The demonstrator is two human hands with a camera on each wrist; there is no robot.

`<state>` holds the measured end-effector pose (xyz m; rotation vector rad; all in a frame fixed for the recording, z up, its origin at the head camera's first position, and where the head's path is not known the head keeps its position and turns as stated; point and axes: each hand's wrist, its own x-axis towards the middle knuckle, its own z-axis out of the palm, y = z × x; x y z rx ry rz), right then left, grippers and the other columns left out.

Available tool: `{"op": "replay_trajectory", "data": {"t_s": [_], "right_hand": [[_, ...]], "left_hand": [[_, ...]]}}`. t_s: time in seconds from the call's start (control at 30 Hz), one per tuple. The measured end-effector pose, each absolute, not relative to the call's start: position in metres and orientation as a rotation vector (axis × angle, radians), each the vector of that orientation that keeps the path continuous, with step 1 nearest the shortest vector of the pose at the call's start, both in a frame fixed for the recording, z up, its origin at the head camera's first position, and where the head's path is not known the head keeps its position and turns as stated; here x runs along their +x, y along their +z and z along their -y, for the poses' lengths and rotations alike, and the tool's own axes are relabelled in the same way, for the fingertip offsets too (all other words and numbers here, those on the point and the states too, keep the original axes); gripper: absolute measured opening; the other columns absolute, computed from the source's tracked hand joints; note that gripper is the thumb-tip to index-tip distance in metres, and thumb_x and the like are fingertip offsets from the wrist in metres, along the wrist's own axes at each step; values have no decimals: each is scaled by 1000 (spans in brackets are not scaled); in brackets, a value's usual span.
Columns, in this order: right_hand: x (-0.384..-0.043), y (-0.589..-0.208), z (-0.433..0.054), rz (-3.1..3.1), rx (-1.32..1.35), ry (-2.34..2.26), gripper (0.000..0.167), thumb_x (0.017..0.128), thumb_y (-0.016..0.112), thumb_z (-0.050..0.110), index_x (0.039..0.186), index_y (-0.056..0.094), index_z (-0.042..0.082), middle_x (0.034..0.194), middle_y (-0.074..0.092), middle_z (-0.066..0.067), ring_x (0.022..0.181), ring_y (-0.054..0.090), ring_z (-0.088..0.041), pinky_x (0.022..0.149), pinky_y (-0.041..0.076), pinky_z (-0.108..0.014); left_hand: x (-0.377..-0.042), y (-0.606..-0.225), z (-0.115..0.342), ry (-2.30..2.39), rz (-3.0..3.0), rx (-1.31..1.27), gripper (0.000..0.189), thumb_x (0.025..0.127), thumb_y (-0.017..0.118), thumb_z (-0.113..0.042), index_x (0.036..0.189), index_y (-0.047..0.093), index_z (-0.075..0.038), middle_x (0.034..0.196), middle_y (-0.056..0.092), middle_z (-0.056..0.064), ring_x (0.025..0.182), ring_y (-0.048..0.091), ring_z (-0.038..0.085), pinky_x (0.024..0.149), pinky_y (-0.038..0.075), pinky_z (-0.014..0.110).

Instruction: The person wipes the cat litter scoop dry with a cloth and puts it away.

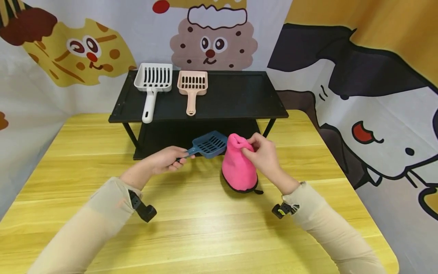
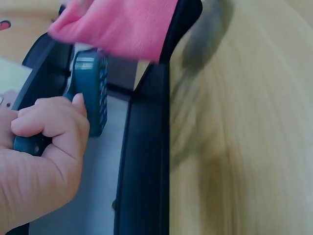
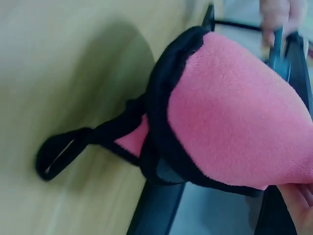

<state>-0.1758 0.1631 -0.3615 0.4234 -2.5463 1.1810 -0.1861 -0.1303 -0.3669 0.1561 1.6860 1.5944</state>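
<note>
My left hand grips the handle of a blue litter scoop, its slotted basket pointing right, in front of the black rack. In the left wrist view the fingers curl round the scoop's handle. My right hand pinches the folded top of a pink fleece cloth, which hangs beside the scoop's tip, overlapping it in the head view. The cloth has a black edge and a black hanging loop, as the right wrist view shows. Some of the scoop is hidden behind it there.
A two-level black rack stands at the back of the wooden table. On its top lie a white litter scoop and a smaller pale pink one. A cartoon-printed curtain hangs behind.
</note>
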Motion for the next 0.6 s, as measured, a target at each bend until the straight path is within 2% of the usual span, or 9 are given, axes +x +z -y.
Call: {"op": "replay_trajectory", "data": {"t_s": [0.27,0.6], "right_hand": [[-162,-370,-133,2531,482,1106,17,77,74,4,83,58,2,71,63,-11,59,50,-16,53,41,-20],[-173,-377,-141,2474,388,997,18,76,73,2,79,56,3,70,61,-13,60,52,-20,55,43,-25]], "left_hand": [[-184,-367,100,1710,-1573,50,21,103,23,-14,104,40,-3,64,31,-6,47,24,1,43,20,13],[-181,-367,107,1706,-1507,114,20,103,23,-14,103,40,-5,61,30,-7,44,25,0,41,19,12]]}}
